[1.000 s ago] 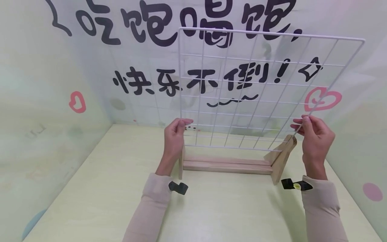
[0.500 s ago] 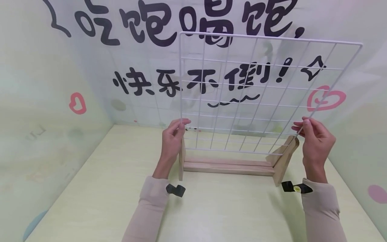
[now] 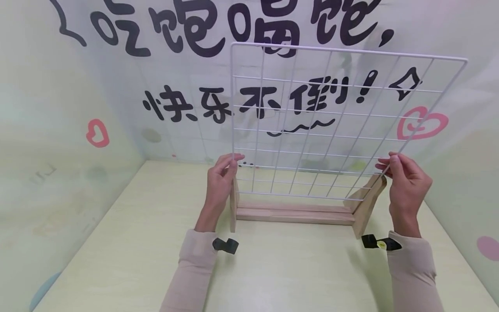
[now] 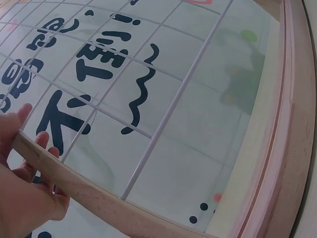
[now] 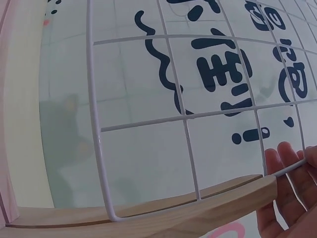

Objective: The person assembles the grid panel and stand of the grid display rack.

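A white wire grid panel (image 3: pixel 281 131) stands upright, leaning back slightly, between the two side pieces of a wooden stand (image 3: pixel 292 214). My left hand (image 3: pixel 221 180) pinches the panel's left edge just above the left side piece (image 4: pixel 94 191). On the other edge, thumb and fingers of my right hand (image 3: pixel 408 186) grip the wire above the right side piece (image 5: pixel 198 213). In the right wrist view, the panel's lower corner sits in that piece's groove. The bottom wire (image 4: pixel 168 116) is apart from the stand's crossbar. My left hand partly hides the left side piece.
The stand rests on a pale tabletop (image 3: pixel 288 268). Behind it rises a wall (image 3: pixel 187 138) printed with black characters and pink hearts. Side walls close in at left (image 3: pixel 58 186) and right (image 3: pixel 464 190). Black cameras (image 3: pixel 226 245) are strapped to both wrists.
Both hands and the grid panel have come down slightly since a second ago, mostly in the first half second. The hold on both edges is unchanged.
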`<act>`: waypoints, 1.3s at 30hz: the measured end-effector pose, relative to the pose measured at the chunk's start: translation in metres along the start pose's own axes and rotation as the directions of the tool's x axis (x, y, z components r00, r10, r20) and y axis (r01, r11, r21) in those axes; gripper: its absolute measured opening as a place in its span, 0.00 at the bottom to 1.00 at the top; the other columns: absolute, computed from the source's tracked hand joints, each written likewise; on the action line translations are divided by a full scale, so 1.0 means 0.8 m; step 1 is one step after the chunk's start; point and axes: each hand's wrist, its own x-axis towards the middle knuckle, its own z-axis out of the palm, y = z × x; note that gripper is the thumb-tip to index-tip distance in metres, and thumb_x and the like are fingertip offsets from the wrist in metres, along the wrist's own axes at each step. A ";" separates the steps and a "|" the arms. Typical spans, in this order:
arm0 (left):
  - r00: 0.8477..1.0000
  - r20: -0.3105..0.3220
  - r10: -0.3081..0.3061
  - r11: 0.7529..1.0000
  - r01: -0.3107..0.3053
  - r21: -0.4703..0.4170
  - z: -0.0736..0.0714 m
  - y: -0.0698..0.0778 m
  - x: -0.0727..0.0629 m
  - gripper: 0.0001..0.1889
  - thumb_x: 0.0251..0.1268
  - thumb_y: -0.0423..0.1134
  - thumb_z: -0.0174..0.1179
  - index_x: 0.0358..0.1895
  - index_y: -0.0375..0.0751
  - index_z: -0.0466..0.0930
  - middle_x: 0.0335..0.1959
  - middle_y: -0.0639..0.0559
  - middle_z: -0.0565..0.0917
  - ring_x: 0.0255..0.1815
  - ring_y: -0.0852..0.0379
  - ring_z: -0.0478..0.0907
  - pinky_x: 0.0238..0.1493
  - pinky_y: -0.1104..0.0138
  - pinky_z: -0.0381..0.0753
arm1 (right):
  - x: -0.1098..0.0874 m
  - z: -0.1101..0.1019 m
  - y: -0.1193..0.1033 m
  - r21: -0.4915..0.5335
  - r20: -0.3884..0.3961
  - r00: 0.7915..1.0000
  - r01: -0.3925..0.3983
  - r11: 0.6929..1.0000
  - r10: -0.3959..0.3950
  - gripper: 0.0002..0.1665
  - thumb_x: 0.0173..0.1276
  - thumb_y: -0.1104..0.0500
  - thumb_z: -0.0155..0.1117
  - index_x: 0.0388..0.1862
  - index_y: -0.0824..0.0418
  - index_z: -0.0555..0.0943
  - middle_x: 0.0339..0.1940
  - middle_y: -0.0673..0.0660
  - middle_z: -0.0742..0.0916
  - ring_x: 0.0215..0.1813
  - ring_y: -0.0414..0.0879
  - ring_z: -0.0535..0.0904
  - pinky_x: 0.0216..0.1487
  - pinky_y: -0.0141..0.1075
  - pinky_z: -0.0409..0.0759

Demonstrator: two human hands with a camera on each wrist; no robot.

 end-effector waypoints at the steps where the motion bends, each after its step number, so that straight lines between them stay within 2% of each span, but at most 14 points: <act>1: 1.000 0.001 -0.004 1.000 0.004 -0.003 0.000 0.000 0.000 0.15 0.77 0.36 0.52 0.54 0.28 0.81 0.55 0.40 0.79 0.57 0.60 0.73 0.52 0.71 0.73 | -0.001 0.000 0.000 -0.002 -0.005 1.000 -0.002 1.000 0.002 0.16 0.67 0.63 0.68 0.47 0.77 0.83 0.33 0.56 0.91 0.33 0.43 0.88 0.39 0.27 0.83; 7: 0.999 0.008 -0.031 0.998 0.032 -0.046 -0.001 -0.004 -0.004 0.16 0.78 0.38 0.51 0.54 0.28 0.81 0.53 0.48 0.80 0.59 0.60 0.73 0.56 0.69 0.72 | -0.006 0.003 -0.001 -0.006 -0.040 0.999 -0.019 1.000 0.019 0.17 0.66 0.61 0.69 0.47 0.75 0.84 0.35 0.59 0.90 0.34 0.43 0.88 0.43 0.27 0.83; 15: 1.000 0.026 -0.012 0.999 0.013 -0.044 0.000 0.003 0.001 0.19 0.78 0.41 0.49 0.54 0.28 0.81 0.53 0.52 0.79 0.62 0.59 0.72 0.70 0.59 0.63 | -0.003 0.003 -0.004 0.021 -0.051 0.999 0.002 1.000 -0.001 0.17 0.66 0.62 0.69 0.46 0.76 0.84 0.33 0.57 0.90 0.35 0.45 0.87 0.42 0.28 0.83; 26: 1.000 0.020 -0.015 0.999 0.016 -0.047 -0.003 0.005 0.003 0.18 0.79 0.41 0.49 0.56 0.29 0.80 0.53 0.55 0.79 0.63 0.57 0.72 0.72 0.58 0.63 | 0.000 0.006 -0.001 0.010 -0.044 0.998 -0.038 0.999 0.038 0.16 0.66 0.62 0.69 0.46 0.75 0.85 0.34 0.56 0.91 0.35 0.43 0.87 0.40 0.26 0.82; 31: 0.999 0.026 -0.027 0.998 0.029 -0.061 0.000 0.001 0.002 0.19 0.79 0.41 0.48 0.56 0.28 0.79 0.53 0.54 0.78 0.63 0.57 0.72 0.72 0.58 0.64 | 0.000 0.003 0.002 0.034 -0.042 0.998 -0.045 0.998 0.046 0.18 0.65 0.63 0.70 0.46 0.78 0.83 0.34 0.57 0.91 0.35 0.44 0.88 0.39 0.26 0.83; 39: 0.999 0.025 -0.023 0.998 0.025 -0.061 0.000 -0.003 0.001 0.19 0.79 0.41 0.48 0.56 0.28 0.80 0.51 0.57 0.79 0.61 0.58 0.72 0.69 0.61 0.65 | -0.003 -0.004 0.002 -0.010 -0.016 0.998 -0.056 0.998 0.056 0.19 0.65 0.62 0.70 0.47 0.78 0.83 0.36 0.56 0.90 0.37 0.43 0.87 0.38 0.24 0.82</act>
